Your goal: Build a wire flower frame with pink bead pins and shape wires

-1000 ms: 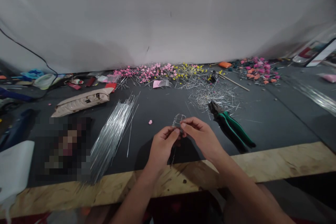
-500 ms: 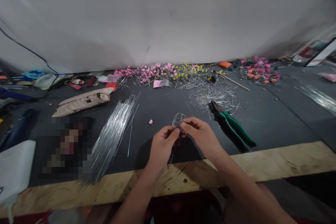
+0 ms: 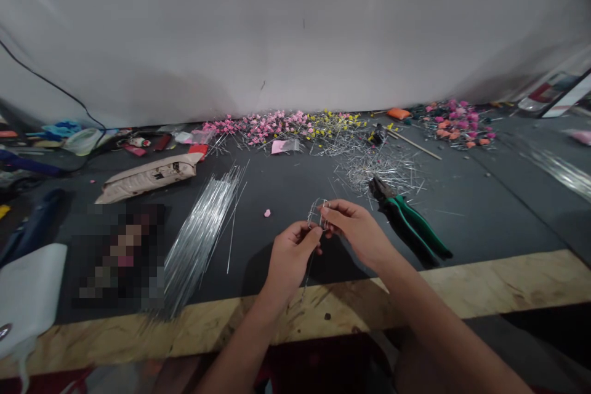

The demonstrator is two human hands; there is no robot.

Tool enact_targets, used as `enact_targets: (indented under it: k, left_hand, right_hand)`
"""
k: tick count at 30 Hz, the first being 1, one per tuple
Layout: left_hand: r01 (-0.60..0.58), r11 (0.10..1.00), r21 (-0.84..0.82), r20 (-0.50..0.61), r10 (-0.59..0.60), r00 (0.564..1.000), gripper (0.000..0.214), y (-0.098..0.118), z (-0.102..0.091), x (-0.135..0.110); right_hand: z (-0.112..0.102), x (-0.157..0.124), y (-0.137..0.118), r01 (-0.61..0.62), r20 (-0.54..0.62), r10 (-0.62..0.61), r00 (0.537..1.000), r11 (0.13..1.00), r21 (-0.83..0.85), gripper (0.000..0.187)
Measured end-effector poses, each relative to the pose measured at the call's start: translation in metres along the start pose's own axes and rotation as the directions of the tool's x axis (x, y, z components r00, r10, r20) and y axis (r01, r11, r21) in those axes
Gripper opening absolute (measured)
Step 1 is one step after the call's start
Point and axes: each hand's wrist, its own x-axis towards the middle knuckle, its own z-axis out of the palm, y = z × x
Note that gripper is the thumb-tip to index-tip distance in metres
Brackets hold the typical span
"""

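Note:
Between my two hands is a small silvery wire frame (image 3: 316, 212), bent into a rounded, cage-like shape, with a twisted wire tail hanging below. My left hand (image 3: 293, 253) pinches its lower end between thumb and fingers. The fingertips of my right hand (image 3: 351, 228) grip its right side. Both hands are above the dark tabletop near the front edge. To the right lie pliers (image 3: 413, 225) with green and black handles. Left of my hands rests a bundle of straight silver wires (image 3: 201, 237), and a small pink flower piece (image 3: 267, 213) lies between.
Along the wall are pink flower stems (image 3: 274, 126), yellow ones (image 3: 339, 123) and a magenta and orange bunch (image 3: 462, 123). Short cut wires (image 3: 381, 169) lie behind the pliers. A beige pouch (image 3: 148, 177) and a white device (image 3: 34, 295) stand at left. A wooden strip (image 3: 484, 277) forms the front edge.
My right fingers have shifted up along the wire frame, and the frame is turned a little. Both hands still hold it. The whole view has moved slightly.

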Motion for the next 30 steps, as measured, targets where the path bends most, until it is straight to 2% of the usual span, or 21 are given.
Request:
enact_targets:
  k: [5, 10, 13, 19, 28, 30]
  left_hand:
    - [0.021, 1.0, -0.009, -0.043, -0.022, 0.999, 0.02, 0.001, 0.0, 0.001]
    - [0.037, 0.997, -0.067, 0.026, -0.035, 0.999, 0.03, -0.001, 0.0, 0.002]
    - [0.07, 0.994, -0.081, 0.042, -0.067, 0.997, 0.028, -0.002, 0.0, 0.002]
    - [0.113, 0.97, -0.215, 0.025, -0.11, 0.994, 0.022, 0.001, 0.001, 0.002]
    - [0.132, 0.969, -0.21, 0.06, -0.122, 0.991, 0.028, -0.003, 0.002, 0.003]
    - [0.106, 0.977, -0.188, 0.033, -0.102, 0.994, 0.032, -0.004, 0.0, 0.004]
  right_hand:
    - [-0.001, 0.006, 0.0, -0.012, 0.004, 0.012, 1.0, 1.0, 0.004, 0.018]
    - [-0.004, 0.011, -0.002, 0.013, -0.044, -0.013, 0.999, 1.0, -0.013, 0.02]
    - [-0.004, 0.012, -0.004, -0.004, -0.033, 0.003, 0.999, 1.0, -0.014, 0.02]
    - [-0.004, 0.01, -0.008, -0.033, 0.02, 0.033, 0.999, 0.999, 0.008, 0.02]
    - [-0.011, 0.018, 0.0, -0.031, 0.019, 0.032, 0.999, 0.998, -0.046, 0.023]
    - [-0.014, 0.022, 0.002, -0.021, 0.0, 0.021, 1.0, 0.997, -0.079, 0.023]
